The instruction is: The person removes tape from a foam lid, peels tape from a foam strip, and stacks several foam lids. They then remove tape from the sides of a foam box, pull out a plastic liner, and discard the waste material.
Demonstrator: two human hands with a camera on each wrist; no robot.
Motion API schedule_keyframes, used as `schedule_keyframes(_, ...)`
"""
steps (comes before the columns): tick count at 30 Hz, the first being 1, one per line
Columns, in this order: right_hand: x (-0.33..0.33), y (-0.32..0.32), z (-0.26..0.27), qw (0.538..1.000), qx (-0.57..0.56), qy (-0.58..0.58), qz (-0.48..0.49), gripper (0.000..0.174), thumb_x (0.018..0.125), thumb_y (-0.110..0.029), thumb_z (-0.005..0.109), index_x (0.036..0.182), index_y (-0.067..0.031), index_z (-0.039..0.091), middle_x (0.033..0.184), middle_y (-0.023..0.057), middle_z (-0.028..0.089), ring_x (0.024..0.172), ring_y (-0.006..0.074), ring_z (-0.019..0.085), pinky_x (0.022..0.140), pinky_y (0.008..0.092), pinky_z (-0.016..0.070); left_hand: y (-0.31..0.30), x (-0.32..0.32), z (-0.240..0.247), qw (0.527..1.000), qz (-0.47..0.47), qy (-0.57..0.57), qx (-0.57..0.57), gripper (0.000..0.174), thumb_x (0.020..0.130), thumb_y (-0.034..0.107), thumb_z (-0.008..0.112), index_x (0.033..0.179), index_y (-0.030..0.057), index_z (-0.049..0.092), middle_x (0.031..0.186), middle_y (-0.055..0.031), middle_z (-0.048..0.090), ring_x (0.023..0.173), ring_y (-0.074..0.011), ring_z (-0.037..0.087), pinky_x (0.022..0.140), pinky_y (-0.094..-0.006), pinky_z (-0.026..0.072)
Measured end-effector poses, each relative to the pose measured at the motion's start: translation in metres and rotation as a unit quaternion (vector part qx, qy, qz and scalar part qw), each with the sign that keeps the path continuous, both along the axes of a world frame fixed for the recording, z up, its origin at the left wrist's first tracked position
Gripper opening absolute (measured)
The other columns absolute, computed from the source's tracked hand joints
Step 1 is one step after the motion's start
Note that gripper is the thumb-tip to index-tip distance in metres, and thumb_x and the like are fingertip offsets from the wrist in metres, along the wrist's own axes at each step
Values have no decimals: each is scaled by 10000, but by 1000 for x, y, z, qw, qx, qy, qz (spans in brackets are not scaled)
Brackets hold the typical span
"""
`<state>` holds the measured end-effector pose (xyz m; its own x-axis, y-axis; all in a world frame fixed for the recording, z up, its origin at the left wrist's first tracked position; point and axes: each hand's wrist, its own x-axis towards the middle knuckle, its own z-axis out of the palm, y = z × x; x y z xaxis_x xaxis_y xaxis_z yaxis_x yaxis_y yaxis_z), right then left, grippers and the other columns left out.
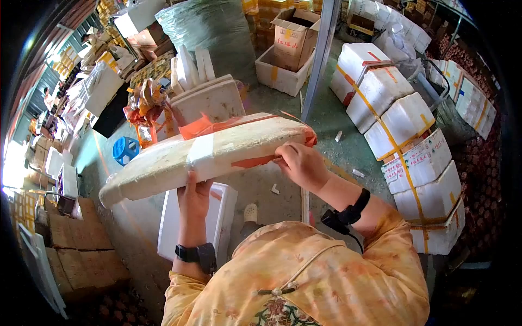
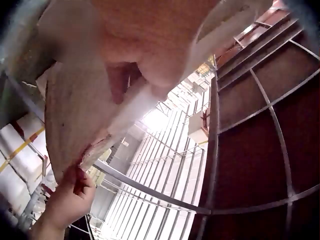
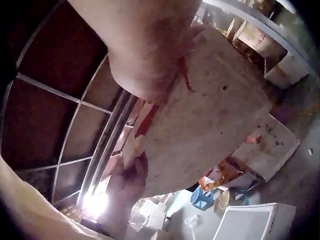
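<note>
A long white foam lid (image 1: 157,168) is held up, slightly tilted, in front of the body. My left hand (image 1: 194,204) grips its near edge from below, beside a band of white tape (image 1: 202,155). At the lid's right part my right hand (image 1: 304,165) pinches the end of a red tape strip (image 1: 253,162). More red tape (image 1: 198,127) stands loose on the upper side. In the left wrist view, the right hand (image 2: 67,202) is at the lid's lower corner. The right wrist view shows the lid's broad face (image 3: 210,105) and the left hand (image 3: 125,192) at its edge.
Beneath the lid an open white foam box (image 1: 225,217) stands on the floor. Stacked foam boxes (image 1: 380,87) with yellow tape line the right. A blue stool (image 1: 125,150), more lids (image 1: 209,100), a metal post (image 1: 322,60) and brown cartons (image 1: 81,233) stand around.
</note>
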<state>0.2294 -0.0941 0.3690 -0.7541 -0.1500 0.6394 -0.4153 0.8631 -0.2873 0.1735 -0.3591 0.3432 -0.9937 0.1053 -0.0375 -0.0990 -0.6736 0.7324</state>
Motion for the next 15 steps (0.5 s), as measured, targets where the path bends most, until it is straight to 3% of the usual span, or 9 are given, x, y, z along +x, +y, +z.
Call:
schedule_keyframes(8, -12, 4, -11, 997, 54, -4, -55, 175, 711, -142, 637, 808, -63, 515, 697, 80, 571, 641, 255, 584, 528, 341, 464, 9, 15, -3, 1000, -17, 8, -16, 390, 840, 145, 568, 1183, 30, 419, 1135, -126, 515, 1021, -253, 543, 843, -392, 505)
schedule_keyframes(11, -9, -3, -10, 995, 58, -54, -65, 36, 721, -54, 529, 738, -49, 498, 673, 93, 560, 648, 253, 585, 549, 340, 472, 12, 17, 1, 1000, -7, 12, 5, 386, 846, 126, 554, 1191, 32, 407, 1149, -124, 499, 1031, -257, 532, 854, -398, 497)
schedule_keyframes(15, -14, -3, -12, 998, 48, -24, -35, 40, 725, -56, 516, 720, -45, 478, 669, 107, 555, 635, 264, 583, 541, 347, 471, 8, 20, -2, 1000, -18, -9, 22, 408, 864, 93, 516, 1236, 40, 357, 1205, -116, 450, 1081, -269, 492, 887, -417, 472)
